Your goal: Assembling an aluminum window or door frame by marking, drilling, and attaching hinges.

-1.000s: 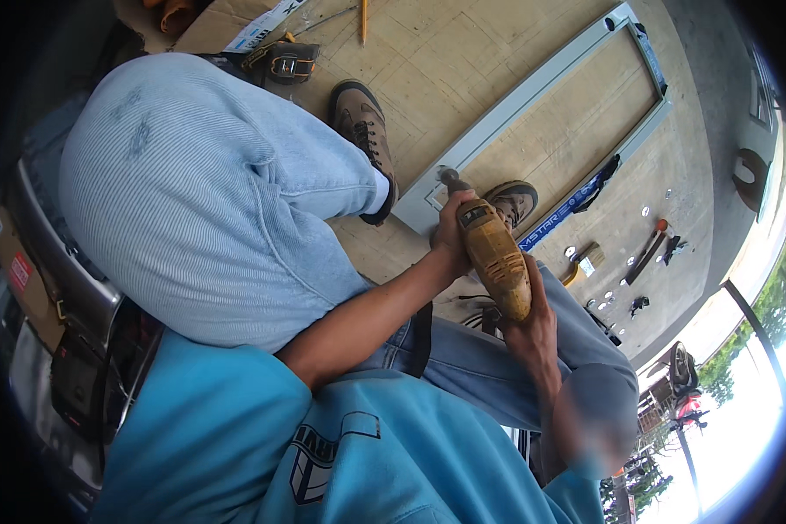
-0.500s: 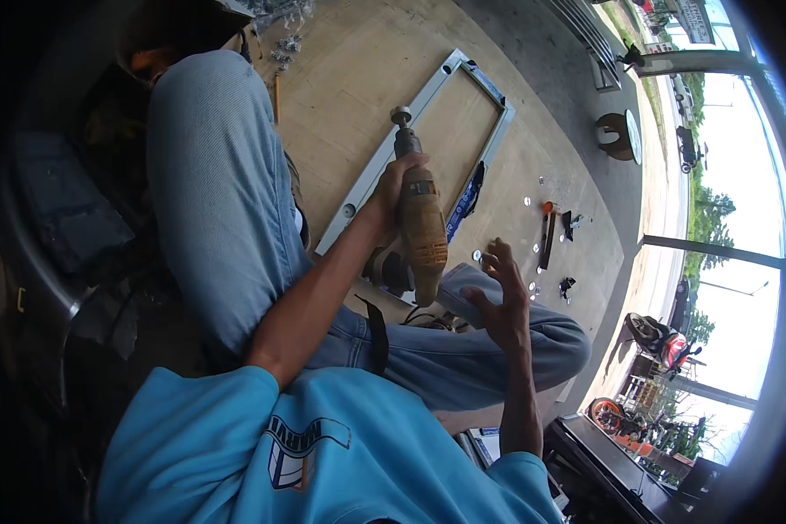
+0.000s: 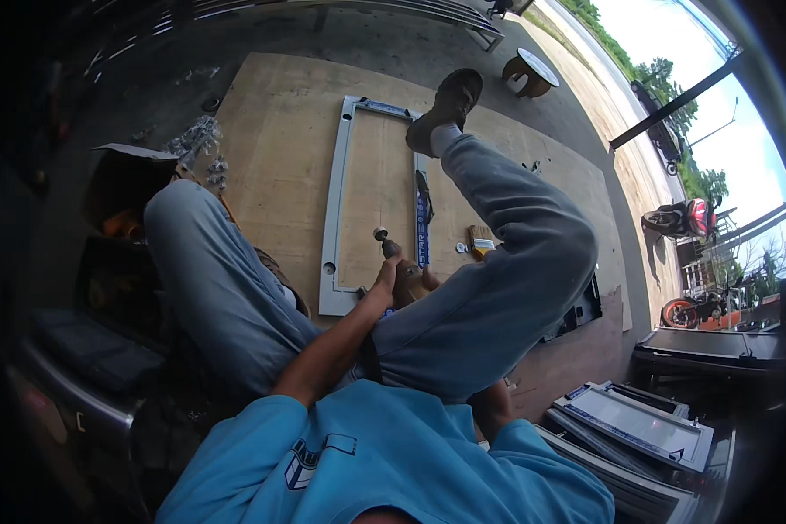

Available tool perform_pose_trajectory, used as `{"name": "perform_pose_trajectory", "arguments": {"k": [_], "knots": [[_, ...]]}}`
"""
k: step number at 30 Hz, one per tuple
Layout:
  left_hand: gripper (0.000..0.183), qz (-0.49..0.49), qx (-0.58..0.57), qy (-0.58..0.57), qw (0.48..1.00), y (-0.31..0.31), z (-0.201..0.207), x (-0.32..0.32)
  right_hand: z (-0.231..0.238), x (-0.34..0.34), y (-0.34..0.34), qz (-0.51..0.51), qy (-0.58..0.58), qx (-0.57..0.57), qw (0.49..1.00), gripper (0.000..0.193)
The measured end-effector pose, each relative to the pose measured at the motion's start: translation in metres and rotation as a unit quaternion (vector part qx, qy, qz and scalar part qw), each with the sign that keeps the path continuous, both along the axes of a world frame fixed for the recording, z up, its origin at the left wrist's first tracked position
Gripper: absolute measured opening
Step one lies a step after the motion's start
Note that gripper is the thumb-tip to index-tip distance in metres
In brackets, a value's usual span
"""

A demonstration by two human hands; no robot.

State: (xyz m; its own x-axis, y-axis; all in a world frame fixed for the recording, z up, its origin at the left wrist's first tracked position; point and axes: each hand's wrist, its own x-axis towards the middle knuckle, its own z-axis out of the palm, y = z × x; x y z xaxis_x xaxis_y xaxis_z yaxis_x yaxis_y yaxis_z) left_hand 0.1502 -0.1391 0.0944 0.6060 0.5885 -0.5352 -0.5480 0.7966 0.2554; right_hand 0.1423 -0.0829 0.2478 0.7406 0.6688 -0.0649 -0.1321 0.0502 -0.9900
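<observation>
My left hand (image 3: 389, 272) is closed around the front of a brown power drill (image 3: 408, 285). A small round metal cutter, like a hole saw (image 3: 380, 233), sits in its chuck and points away from me. Only a bit of my right hand (image 3: 430, 279) shows, against the drill's far side; my raised right thigh hides the rest, and its arm passes beneath the leg. Under the drill lies a long light-grey rectangular metal frame (image 3: 333, 210) with round holes in one side and blue film on the other. The drill is over the frame's near end.
The frame lies on a plywood sheet (image 3: 271, 113). My right shoe (image 3: 450, 105) hangs over the frame's far right corner. A paintbrush (image 3: 480, 241) lies right of the frame. Plastic wrapping (image 3: 196, 140) is at the far left, and more framed panels (image 3: 633, 425) are stacked at the near right.
The drill has come down and nearer to me in my left hand. My right hand has moved from open beside the drill to against it. My right leg has lifted and swung forward.
</observation>
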Motion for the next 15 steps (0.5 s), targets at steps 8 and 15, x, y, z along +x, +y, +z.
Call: {"name": "perform_pose_trajectory", "arguments": {"k": [8,15], "knots": [[0.054,-0.269,0.248,0.24,0.899,-0.001,-0.005,-0.029,-0.059,0.15,-0.085,0.075,0.173,-0.105,0.976,0.058],[0.061,-0.362,0.431,0.571,0.598,0.043,-0.075,-0.053,-0.064,0.274,-0.265,-0.05,0.048,-0.18,0.981,0.068]]}}
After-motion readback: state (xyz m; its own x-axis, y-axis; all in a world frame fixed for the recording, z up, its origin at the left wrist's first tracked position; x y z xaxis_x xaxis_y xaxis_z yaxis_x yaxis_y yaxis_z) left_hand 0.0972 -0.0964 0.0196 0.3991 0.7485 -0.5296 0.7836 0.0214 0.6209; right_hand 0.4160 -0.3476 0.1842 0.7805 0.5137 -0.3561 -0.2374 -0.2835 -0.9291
